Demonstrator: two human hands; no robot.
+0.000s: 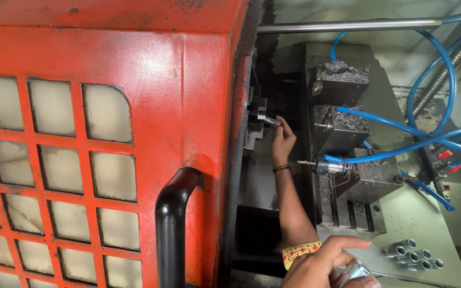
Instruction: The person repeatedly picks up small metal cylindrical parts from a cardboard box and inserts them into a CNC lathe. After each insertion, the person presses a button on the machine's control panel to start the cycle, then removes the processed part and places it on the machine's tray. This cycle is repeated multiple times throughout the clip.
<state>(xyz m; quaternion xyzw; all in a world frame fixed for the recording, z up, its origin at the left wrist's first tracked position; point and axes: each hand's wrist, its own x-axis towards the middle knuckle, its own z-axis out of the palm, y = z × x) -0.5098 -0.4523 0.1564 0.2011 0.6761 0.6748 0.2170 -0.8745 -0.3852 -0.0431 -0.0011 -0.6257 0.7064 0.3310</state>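
Note:
My right hand (283,141) reaches into the machine past the edge of the red guard. Its fingertips pinch a small silver metal part (272,121) that sits at the jaws of the dark chuck (255,114). A thin black band circles that wrist. At the bottom edge my left hand (321,262), with a yellow patterned band on the wrist, holds a shiny metal cylinder (354,271); its index finger points right.
A red mesh guard door (108,144) with a black handle (173,224) fills the left. Right of the chuck stand tool blocks covered in chips (342,125), a drill bit (309,163) pointing left, and blue hoses (428,133). Several silver cylinders (412,253) lie on the grey tray.

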